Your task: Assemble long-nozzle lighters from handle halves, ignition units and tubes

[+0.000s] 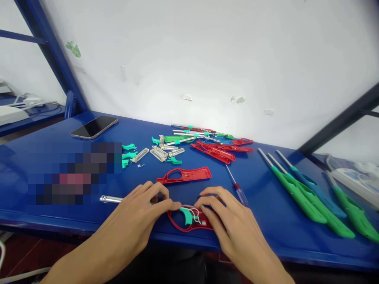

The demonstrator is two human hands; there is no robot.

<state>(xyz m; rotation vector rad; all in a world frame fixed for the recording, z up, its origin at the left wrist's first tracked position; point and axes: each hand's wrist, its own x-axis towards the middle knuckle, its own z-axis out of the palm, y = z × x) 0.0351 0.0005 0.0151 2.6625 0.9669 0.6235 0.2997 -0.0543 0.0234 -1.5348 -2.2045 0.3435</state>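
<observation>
A red half shell [207, 224] of a long-necked lighter lies near the front edge of the desk. In it sit a teal trigger [186, 216] and white wires [194, 213]. A silver lighter tube [110, 199] sticks out to the left beneath my left hand [145, 209]. My left thumb and index finger are closed at the shell's upper edge, beside the trigger. My right hand [226, 215] grips the shell's right part, fingertips close to the wires. Behind both hands rests another red half shell [201, 173], its inside facing up.
Farther back are clear fuel tanks [158, 154], loose teal triggers [129, 155] and piled red shells [214, 152]. A screwdriver [237, 187] lies behind my right hand. Several whole lighters [299, 193] are at right, a phone [94, 127] at left. The wall [207, 59] bounds the desk [254, 173].
</observation>
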